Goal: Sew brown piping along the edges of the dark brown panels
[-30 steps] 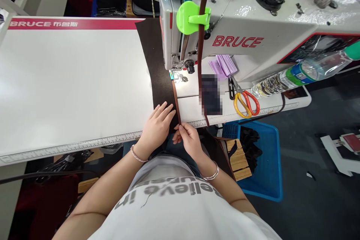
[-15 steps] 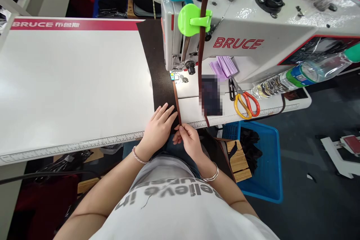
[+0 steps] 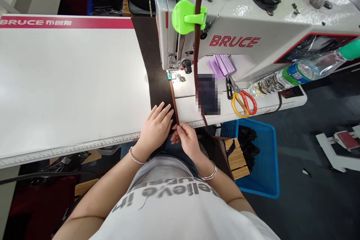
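Nearby, yellow-and-red scissors (image 3: 242,99) lie on the table (image 3: 70,82) beside the sewing machine (image 3: 239,26).

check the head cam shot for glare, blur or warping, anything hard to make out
Head view: glare lies on top of the sewing machine arm, with a soft sheen on the white table; head view: a pixelated block hides whatever hangs beside the machine; head view: wide-angle warping bends the table's ruler edge; head view: the left hand, right hand and brown strip look sharp

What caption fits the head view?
Left hand flattens dark leather as right hand pinches a brown strip at a BRUCE sewing machine.
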`<action>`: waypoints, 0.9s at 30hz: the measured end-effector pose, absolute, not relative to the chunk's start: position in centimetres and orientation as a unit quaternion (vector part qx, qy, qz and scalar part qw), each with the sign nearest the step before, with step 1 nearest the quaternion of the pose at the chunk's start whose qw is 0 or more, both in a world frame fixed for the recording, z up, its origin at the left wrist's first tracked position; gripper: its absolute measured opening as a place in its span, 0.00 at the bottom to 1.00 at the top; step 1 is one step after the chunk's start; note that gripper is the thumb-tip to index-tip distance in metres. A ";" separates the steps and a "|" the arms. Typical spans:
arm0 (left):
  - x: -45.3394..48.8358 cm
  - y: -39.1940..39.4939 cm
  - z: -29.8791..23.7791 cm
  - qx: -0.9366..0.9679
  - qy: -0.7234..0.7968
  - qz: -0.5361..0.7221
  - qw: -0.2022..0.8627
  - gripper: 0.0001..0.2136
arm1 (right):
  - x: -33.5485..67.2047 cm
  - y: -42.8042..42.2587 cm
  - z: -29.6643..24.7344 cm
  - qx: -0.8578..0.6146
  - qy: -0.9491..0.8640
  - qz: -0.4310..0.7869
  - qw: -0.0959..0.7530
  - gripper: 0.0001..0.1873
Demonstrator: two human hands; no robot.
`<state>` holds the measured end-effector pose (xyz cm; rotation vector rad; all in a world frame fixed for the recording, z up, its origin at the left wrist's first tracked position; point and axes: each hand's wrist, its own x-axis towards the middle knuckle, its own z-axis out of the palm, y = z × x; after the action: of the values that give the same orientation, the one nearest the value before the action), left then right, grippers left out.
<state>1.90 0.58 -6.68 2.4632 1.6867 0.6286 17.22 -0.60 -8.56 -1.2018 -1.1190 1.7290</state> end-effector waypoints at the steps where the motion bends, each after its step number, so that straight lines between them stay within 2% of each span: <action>1: 1.9 0.6 -6.7 0.807 0.550 0.207 0.048 0.18 | 17.2 -0.6 -8.5 -0.469 -0.435 0.674 0.370 0.20; 27: 2.0 0.3 -7.0 0.824 0.531 0.197 0.020 0.18 | 17.2 -0.6 -8.6 -0.466 -0.445 0.671 0.369 0.20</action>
<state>1.96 0.28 -7.04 2.5550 1.6473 0.6114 17.21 -0.60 -8.60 -1.1952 -1.1415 1.7215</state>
